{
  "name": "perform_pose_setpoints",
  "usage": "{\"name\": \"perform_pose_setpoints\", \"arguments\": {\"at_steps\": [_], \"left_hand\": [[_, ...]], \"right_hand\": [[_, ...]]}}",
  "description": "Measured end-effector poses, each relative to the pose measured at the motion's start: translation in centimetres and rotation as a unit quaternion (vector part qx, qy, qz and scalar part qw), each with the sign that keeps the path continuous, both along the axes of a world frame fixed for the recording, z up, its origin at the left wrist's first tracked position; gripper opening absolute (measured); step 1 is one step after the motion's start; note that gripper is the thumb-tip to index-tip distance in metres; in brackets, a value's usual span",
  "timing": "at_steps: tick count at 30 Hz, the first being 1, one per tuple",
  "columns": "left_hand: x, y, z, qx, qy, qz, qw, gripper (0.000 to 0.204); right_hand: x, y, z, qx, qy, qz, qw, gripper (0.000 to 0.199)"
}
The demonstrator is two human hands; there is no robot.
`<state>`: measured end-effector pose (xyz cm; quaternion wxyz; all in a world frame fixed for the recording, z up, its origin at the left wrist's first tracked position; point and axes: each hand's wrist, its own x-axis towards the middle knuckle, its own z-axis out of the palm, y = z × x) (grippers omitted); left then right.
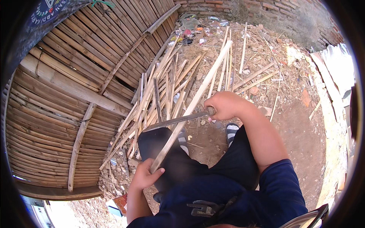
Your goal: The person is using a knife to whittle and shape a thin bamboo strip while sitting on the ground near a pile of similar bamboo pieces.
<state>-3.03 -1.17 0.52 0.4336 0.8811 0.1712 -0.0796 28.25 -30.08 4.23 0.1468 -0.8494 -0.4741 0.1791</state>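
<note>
A long pale bamboo strip (205, 84) runs from my lap up and away to the right, over the debris ahead. My left hand (146, 175) is closed around its near end by my left thigh. In my right hand (225, 106) is the handle of a machete (163, 124), gripped in a closed fist. The dark blade points left, lying across the strip just above my left knee. Whether its edge bites into the strip cannot be seen.
Left of me stands a slatted bamboo wall (57, 110). Beside it lies a loose pile of wooden strips (163, 91). More strips, rubble and litter cover the dirt up to a brick wall (266, 7). My sandalled feet (231, 132) rest on bare soil (296, 140).
</note>
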Motion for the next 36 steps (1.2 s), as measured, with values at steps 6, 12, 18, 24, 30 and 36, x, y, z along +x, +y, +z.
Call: {"name": "perform_pose_setpoints", "arguments": {"at_steps": [6, 12, 18, 24, 30, 36], "left_hand": [[-0.9, -1.5, 0.2, -0.002, -0.049, 0.011, 0.999, 0.029], [-0.7, -0.8, -0.8, -0.028, -0.013, -0.002, 1.0, 0.03], [-0.4, 0.2, -1.2, -0.118, -0.007, -0.015, 0.993, 0.03], [1.1, 0.5, -1.3, -0.285, 0.053, -0.001, 0.957, 0.03], [2.8, 1.3, -1.8, -0.375, 0.069, -0.046, 0.923, 0.031], [3.0, 0.5, -1.3, -0.329, 0.068, -0.038, 0.941, 0.03]], "right_hand": [[5.0, -5.5, -1.5, 0.145, -0.024, -0.275, 0.95, 0.041], [1.5, -3.0, -0.7, 0.109, -0.062, -0.115, 0.985, 0.036], [-1.5, 0.6, -0.4, 0.091, -0.072, 0.014, 0.993, 0.033], [3.8, -2.8, -1.1, 0.146, -0.035, -0.204, 0.968, 0.043], [3.1, -2.9, -1.5, 0.106, -0.052, -0.153, 0.981, 0.04], [-1.5, 0.9, -1.6, 0.091, -0.066, 0.049, 0.992, 0.034]]}}
